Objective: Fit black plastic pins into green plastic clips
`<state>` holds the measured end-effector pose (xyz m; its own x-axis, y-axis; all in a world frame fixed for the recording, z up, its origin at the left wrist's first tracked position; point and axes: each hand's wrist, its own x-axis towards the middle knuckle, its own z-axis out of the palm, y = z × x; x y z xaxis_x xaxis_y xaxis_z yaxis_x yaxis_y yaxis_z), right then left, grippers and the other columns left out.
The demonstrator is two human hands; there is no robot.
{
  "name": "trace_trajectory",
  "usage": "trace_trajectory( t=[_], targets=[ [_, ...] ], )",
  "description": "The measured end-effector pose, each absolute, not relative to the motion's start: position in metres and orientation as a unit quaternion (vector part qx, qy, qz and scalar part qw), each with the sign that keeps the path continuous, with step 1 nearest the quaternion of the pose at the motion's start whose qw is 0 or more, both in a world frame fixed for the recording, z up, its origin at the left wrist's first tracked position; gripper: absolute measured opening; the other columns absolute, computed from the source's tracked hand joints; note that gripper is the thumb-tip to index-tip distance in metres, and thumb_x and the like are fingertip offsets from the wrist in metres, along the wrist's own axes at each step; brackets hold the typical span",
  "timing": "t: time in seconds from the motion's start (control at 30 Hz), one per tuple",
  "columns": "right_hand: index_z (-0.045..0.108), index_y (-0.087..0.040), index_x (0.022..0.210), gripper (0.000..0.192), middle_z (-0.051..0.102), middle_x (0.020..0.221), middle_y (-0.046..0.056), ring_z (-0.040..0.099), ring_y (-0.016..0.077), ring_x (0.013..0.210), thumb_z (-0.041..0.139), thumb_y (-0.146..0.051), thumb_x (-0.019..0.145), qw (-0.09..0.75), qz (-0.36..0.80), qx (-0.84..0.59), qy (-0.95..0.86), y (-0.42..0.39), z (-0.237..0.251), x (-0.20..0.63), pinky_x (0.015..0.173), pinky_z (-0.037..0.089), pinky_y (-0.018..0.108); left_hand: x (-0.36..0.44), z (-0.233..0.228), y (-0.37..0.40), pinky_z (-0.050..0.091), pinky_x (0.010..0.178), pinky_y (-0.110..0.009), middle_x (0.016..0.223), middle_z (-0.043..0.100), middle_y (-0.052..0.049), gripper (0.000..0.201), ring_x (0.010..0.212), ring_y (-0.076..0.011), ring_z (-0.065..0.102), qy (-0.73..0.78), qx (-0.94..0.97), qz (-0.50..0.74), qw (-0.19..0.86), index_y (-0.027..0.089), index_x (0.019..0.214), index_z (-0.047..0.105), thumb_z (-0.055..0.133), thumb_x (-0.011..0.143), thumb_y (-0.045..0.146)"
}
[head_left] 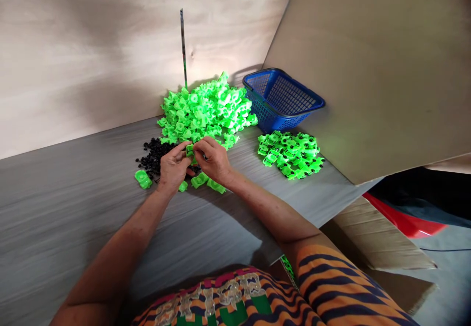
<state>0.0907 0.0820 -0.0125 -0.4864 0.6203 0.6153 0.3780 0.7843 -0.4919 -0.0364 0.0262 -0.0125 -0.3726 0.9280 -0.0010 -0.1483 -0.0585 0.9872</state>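
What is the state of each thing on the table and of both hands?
left hand: pinching the green part
right hand: pinching the green part
green part: held above the table
blue basket: upright, looks empty
large green pile: heaped
small green pile: spread flat
black pieces: loose heap

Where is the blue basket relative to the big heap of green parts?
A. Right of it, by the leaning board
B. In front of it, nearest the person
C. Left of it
A: the blue basket sits just right of the big green heap, against the leaning board.

Both hands meet, fingers pinched: left hand [172, 166]; right hand [213, 159]; forearms extended.
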Motion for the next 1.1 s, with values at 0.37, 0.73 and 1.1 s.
trace_trajectory(
  t=[0.37,0.73,1.1],
  targets=[
    [0.058,-0.021,0.084,0.015,0.055,0.079,0.001,0.051,0.0138,0.074,0.048,-0.015,0.094,0.476,0.177,-0.269,-0.819,0.0809,-0.0133,0.0895,0.068,0.042,0.026,-0.0425,-0.0190,0.0261,0.048,0.039,-0.021,0.071,0.068,0.000,0.046,0.051,-0.0102,0.056,0.491,0.372,0.671,0.412,0.017,0.102,0.080,0.083,0.066,0.046],
    [0.060,-0.020,0.080,0.011,0.061,0.075,-0.001,0.056,0.0113,0.069,0.055,-0.024,0.089,0.487,0.326,-0.293,-0.755,0.0827,-0.0119,0.0920,0.066,0.046,0.024,-0.0423,-0.0157,0.0260,0.046,0.037,-0.019,0.084,0.074,-0.002,0.049,0.047,-0.0059,0.051,0.496,0.370,0.687,0.380,0.018,0.103,0.082,0.086,0.065,0.050],
    [0.058,-0.021,0.079,0.014,0.065,0.080,0.002,0.059,0.0131,0.074,0.051,-0.022,0.091,0.529,0.255,-0.278,-0.760,0.0793,-0.0172,0.0891,0.072,0.049,0.027,-0.0383,-0.0138,0.0255,0.043,0.036,-0.018,0.075,0.070,0.002,0.048,0.045,-0.0059,0.052,0.487,0.354,0.701,0.382,0.020,0.100,0.083,0.088,0.064,0.051]
  ],
)
